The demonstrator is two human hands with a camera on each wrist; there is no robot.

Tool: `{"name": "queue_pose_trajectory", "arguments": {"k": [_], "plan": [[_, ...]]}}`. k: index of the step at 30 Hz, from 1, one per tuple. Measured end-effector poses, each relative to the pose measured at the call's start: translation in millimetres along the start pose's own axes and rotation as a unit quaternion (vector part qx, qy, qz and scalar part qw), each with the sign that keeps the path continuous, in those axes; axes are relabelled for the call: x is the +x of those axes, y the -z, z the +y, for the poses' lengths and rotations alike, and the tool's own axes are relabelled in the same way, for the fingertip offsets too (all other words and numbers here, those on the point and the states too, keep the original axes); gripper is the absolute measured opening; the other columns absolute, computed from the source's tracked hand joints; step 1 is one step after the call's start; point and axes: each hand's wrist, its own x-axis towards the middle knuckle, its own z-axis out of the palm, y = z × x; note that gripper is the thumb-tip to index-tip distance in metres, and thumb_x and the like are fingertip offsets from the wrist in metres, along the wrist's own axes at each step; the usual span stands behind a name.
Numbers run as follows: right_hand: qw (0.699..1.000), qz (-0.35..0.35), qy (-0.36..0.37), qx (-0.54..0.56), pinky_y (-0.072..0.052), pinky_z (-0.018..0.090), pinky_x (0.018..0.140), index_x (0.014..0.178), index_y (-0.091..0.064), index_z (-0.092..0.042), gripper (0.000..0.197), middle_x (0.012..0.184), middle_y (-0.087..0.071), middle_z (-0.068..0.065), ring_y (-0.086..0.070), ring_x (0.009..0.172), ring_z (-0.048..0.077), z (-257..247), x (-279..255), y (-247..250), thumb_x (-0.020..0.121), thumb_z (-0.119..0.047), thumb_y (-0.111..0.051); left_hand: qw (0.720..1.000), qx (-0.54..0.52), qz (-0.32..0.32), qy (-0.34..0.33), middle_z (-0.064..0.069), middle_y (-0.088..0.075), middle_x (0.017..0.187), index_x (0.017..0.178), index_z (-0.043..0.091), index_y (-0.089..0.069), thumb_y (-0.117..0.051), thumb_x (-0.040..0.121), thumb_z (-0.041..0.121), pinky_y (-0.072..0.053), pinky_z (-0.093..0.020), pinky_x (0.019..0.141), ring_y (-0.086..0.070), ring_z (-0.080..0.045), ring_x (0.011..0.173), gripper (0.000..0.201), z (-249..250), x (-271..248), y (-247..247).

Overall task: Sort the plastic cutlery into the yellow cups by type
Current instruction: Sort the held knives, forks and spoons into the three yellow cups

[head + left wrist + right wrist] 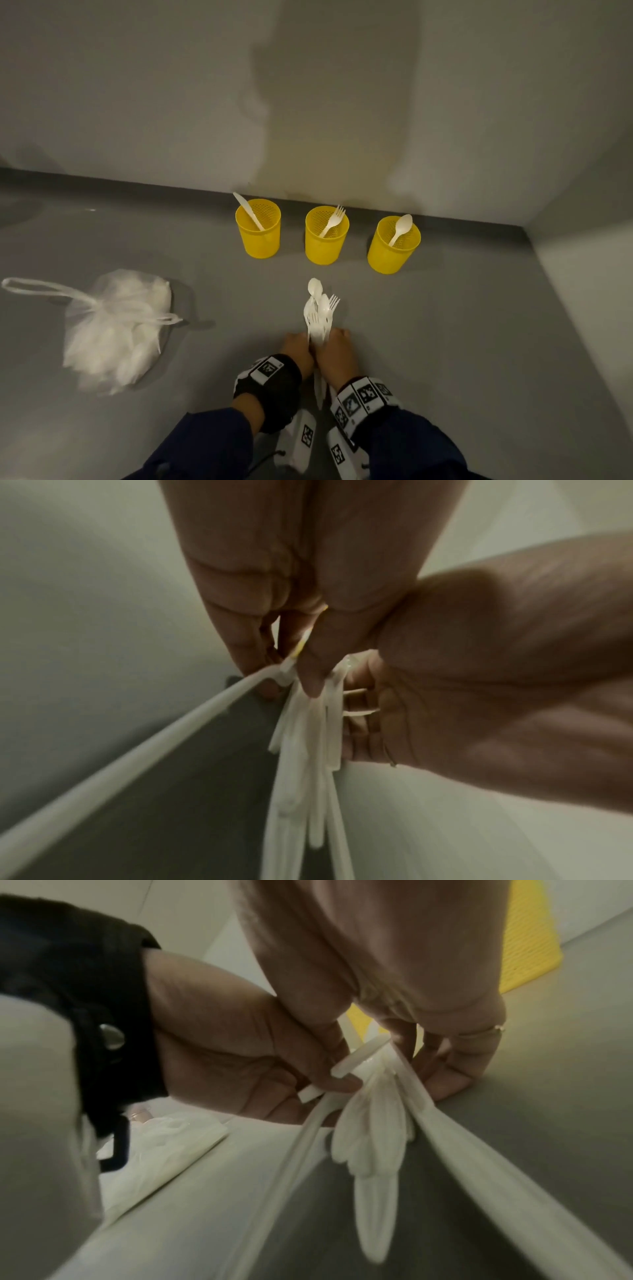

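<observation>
A bundle of white plastic cutlery is grasped between the left hand and right hand, both grips closed round its handles, at the near centre of the grey desk; three yellow cups are ranged at the far edge, holding a knife, a fork and a spoon from left to right; a clear bag lies at the left.

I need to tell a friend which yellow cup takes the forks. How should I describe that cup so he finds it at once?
Look at the foot of the grey wall, where three yellow cups stand in a row on the grey surface. Take the middle cup. It alone holds a white fork; the left cup holds a knife, the right cup a spoon.
</observation>
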Motion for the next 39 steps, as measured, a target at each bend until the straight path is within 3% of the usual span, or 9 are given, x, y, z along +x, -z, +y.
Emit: {"name": "queue_pose_trajectory", "arguments": {"k": [7,13,17,19,23,29,33,36,39], "plan": [[0.996,0.040,-0.016,0.083,-0.050,0.030,0.073,0.103,-0.061,-0.003,0.067,0.103,-0.063,0.020,-0.064,0.089,0.029,5.7,12.6,-22.2,0.066,-0.052,-0.036,0.994,-0.101,-0.010,-0.041,-0.021,-0.055,0.127,0.116,-0.005,-0.053,-0.037,0.094,0.004,-0.039,-0.032,0.098,-0.051,-0.030,0.120,0.029,-1.3,-1.8,2.2],[0.987,0.061,0.014,0.151,-0.047,0.030,0.078,0.108,-0.059,-0.005,0.025,0.100,-0.065,0.011,-0.062,0.093,0.025,-9.3,-4.6,-10.9,0.089,-0.017,-0.049,0.985,-0.158,-0.028,-0.068,-0.017,-0.052,0.131,0.123,-0.001,-0.047,-0.038,0.093,0.003,-0.036,-0.029,0.100,-0.047,-0.028,0.124,0.031,-7.8,-1.3,-0.9],[0.978,0.073,0.004,0.194,-0.049,0.039,0.090,0.118,-0.054,-0.005,0.029,0.109,-0.064,0.015,-0.061,0.100,0.026,-8.8,-5.2,-9.2,0.092,-0.013,-0.046,0.982,-0.147,-0.022,-0.116,-0.021,-0.061,0.114,0.109,-0.007,-0.057,-0.042,0.089,0.000,-0.043,-0.030,0.094,-0.056,-0.030,0.111,0.025,-2.6,-3.9,0.2],[0.962,0.070,-0.006,0.264,-0.050,0.034,0.084,0.121,-0.050,-0.001,0.029,0.107,-0.061,0.014,-0.059,0.097,0.023,-7.6,-4.7,-4.5,0.094,-0.011,-0.045,0.981,-0.149,-0.007,-0.127,-0.029,-0.062,0.106,0.100,-0.010,-0.059,-0.044,0.086,-0.001,-0.047,-0.038,0.092,-0.059,-0.037,0.105,0.022,-2.2,-2.5,-0.8],[0.922,0.043,-0.006,0.384,-0.052,0.019,0.070,0.115,-0.054,-0.005,0.022,0.090,-0.064,0.007,-0.063,0.082,0.017,-2.7,-9.7,8.8,0.094,-0.012,-0.050,0.975,-0.134,-0.027,-0.173,-0.015,-0.049,0.126,0.126,-0.003,-0.048,-0.043,0.090,0.002,-0.036,-0.014,0.089,-0.049,-0.024,0.117,0.036,2.1,-12.3,-3.2],[0.865,0.003,-0.083,0.494,-0.054,0.028,0.056,0.097,-0.061,-0.006,0.013,0.076,-0.065,0.011,-0.065,0.060,0.018,14.5,-18.3,28.2,0.091,-0.016,-0.055,0.972,0.058,-0.066,-0.217,-0.004,-0.049,0.138,0.125,0.015,-0.055,-0.028,0.075,0.060,-0.027,-0.034,0.111,-0.042,-0.024,0.128,0.072,-1.9,-8.3,3.0],[0.836,0.020,-0.063,0.545,-0.048,0.028,0.044,0.097,-0.057,-0.007,0.021,0.061,-0.056,0.006,-0.055,0.045,0.019,25.3,-31.9,52.2,0.081,-0.017,-0.066,0.968,-0.049,-0.066,-0.236,-0.015,-0.060,0.125,0.115,0.003,-0.062,-0.048,0.078,0.038,-0.035,-0.034,0.108,-0.054,-0.026,0.119,0.052,1.6,6.8,27.6],[0.827,0.040,-0.010,0.561,-0.046,0.025,0.040,0.093,-0.055,-0.010,0.004,0.052,-0.053,0.001,-0.051,0.039,0.016,27.5,-47.5,71.9,0.090,-0.011,-0.056,0.971,0.057,0.041,-0.227,-0.015,-0.056,0.129,0.117,0.009,-0.061,-0.050,0.075,0.027,-0.035,-0.034,0.106,-0.050,-0.032,0.120,0.048,-0.4,36.7,40.9],[0.826,0.064,0.022,0.560,-0.048,0.025,0.041,0.094,-0.056,-0.011,0.004,0.054,-0.055,0.000,-0.052,0.040,0.014,23.8,-63.0,87.7,0.090,-0.011,-0.055,0.950,0.198,0.057,-0.237,-0.012,-0.037,0.147,0.130,0.014,-0.049,-0.055,0.083,0.014,-0.026,-0.036,0.112,-0.035,-0.031,0.133,0.048,3.3,59.9,37.1]]}}
